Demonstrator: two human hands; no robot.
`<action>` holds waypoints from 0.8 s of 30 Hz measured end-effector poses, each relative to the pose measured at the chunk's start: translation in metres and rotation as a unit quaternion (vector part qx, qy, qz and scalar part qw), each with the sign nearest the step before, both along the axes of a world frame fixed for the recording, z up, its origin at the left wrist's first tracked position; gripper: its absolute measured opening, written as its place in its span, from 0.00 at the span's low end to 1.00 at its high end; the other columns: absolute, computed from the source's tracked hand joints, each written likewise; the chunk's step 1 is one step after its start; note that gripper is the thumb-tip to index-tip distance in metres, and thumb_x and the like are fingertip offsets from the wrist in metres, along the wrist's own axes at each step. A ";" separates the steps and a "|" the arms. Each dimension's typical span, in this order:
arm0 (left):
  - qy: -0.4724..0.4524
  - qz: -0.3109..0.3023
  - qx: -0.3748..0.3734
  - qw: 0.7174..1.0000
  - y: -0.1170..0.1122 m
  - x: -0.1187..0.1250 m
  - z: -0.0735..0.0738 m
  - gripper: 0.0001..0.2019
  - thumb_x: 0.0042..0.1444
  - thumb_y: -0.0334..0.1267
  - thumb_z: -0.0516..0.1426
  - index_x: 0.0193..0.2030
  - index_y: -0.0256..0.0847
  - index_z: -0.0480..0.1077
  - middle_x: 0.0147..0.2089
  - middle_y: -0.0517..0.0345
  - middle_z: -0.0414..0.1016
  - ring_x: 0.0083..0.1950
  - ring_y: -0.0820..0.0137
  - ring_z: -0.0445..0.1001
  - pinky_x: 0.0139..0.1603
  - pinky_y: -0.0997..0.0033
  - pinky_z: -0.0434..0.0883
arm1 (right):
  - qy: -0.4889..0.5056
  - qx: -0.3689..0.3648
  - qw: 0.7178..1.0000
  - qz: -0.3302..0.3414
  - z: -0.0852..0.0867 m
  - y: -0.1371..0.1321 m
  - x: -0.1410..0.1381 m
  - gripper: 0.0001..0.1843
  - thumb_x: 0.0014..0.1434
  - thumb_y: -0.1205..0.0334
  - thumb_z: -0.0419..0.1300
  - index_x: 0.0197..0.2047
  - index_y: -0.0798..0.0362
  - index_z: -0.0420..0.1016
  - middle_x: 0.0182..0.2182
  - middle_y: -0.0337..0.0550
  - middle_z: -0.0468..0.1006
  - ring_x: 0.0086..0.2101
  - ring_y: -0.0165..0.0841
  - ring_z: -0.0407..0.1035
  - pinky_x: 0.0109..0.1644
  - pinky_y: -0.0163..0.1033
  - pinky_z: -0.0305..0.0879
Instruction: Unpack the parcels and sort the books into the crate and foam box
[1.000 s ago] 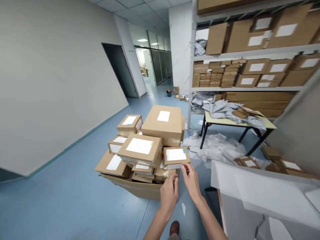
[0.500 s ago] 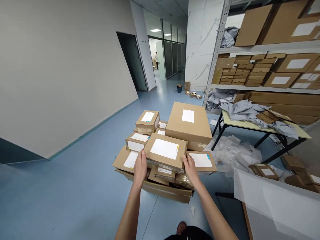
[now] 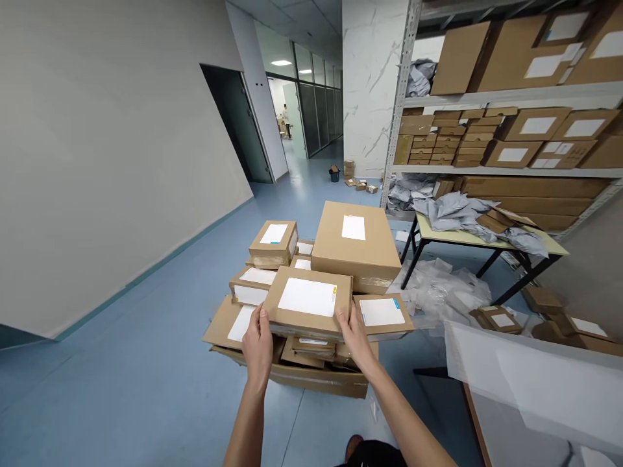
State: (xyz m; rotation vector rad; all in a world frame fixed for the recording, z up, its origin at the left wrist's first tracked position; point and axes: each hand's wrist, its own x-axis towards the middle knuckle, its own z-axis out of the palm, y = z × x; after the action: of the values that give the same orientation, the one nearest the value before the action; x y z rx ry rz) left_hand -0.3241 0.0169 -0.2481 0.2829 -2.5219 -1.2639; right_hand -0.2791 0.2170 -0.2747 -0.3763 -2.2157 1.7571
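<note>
Both hands grip a flat cardboard box (image 3: 277, 311) with a large white label. My left hand (image 3: 257, 338) closes on its left front corner, and my right hand (image 3: 354, 332) on its right front corner. It sits over a heap of other boxes inside a big open carton (image 3: 321, 381). A large labelled box (image 3: 341, 253) stands behind it. To the left is a small stacked box (image 3: 273, 245), with another labelled box (image 3: 252, 285) below. A further labelled box (image 3: 382, 316) lies just right of my right hand. The undersides of the lower boxes are hidden.
Right of the heap stands a table (image 3: 438, 230) bearing grey mailing bags (image 3: 452, 211), with clear plastic wrap (image 3: 440, 288) beneath. Shelving (image 3: 491, 102) full of cartons rises behind. A white sheet (image 3: 525, 383) covers a surface at lower right. A distant person (image 3: 287, 122) stands beyond the doorway.
The view has turned slightly right, so everything sits further left. Both hands keep hold of the flat cardboard box, whose place on the heap looks nearly the same.
</note>
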 end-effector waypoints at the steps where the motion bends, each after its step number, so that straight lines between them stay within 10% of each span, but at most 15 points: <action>1: 0.011 0.009 0.004 1.000 0.000 0.006 0.007 0.24 0.63 0.50 0.42 0.56 0.41 0.67 0.55 0.48 0.72 0.57 0.57 0.68 0.56 0.57 0.65 | 0.006 -0.006 1.000 0.004 0.005 0.000 0.004 0.38 0.58 0.37 0.47 0.63 0.53 0.58 0.60 0.52 0.64 0.60 0.44 0.55 0.64 0.53 0.50; 6: 0.191 0.021 0.041 0.980 0.023 0.056 0.061 0.25 0.63 0.50 0.42 0.56 0.39 0.69 0.54 0.50 0.73 0.56 0.60 0.69 0.58 0.60 0.64 | 0.036 -0.065 0.997 0.008 0.042 0.016 0.053 0.34 0.61 0.41 0.48 0.66 0.48 0.54 0.62 0.45 0.62 0.62 0.40 0.53 0.65 0.48 0.50; 12: 0.322 -0.228 0.119 0.911 0.132 0.104 0.089 0.25 0.64 0.49 0.40 0.59 0.43 0.66 0.58 0.52 0.70 0.58 0.59 0.68 0.59 0.56 0.65 | 0.111 -0.080 0.969 -0.207 0.065 0.100 0.155 0.34 0.63 0.42 0.45 0.66 0.50 0.52 0.62 0.46 0.63 0.60 0.40 0.57 0.62 0.44 0.57; 17: 0.149 -0.505 0.175 0.832 0.276 0.148 0.024 0.24 0.63 0.48 0.44 0.61 0.41 0.62 0.59 0.49 0.68 0.59 0.60 0.67 0.57 0.60 0.65 | 0.069 -0.012 0.887 -0.456 0.029 0.187 0.279 0.35 0.62 0.39 0.45 0.66 0.50 0.53 0.61 0.47 0.64 0.59 0.41 0.58 0.61 0.46 0.56; 24: -0.123 -0.717 0.141 0.671 0.409 0.302 -0.102 0.21 0.62 0.51 0.44 0.55 0.39 0.60 0.53 0.43 0.70 0.54 0.60 0.70 0.51 0.61 0.68 | -0.091 0.008 0.735 -0.672 -0.062 0.229 0.473 0.37 0.59 0.37 0.46 0.63 0.52 0.59 0.59 0.52 0.63 0.60 0.43 0.55 0.64 0.49 0.51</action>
State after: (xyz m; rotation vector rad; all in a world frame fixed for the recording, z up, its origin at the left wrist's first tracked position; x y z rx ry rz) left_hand -0.0217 0.4259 -0.3503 -1.9843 -2.5076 -2.0995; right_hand 0.1940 0.4463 -0.3368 -1.6512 -1.2264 0.8261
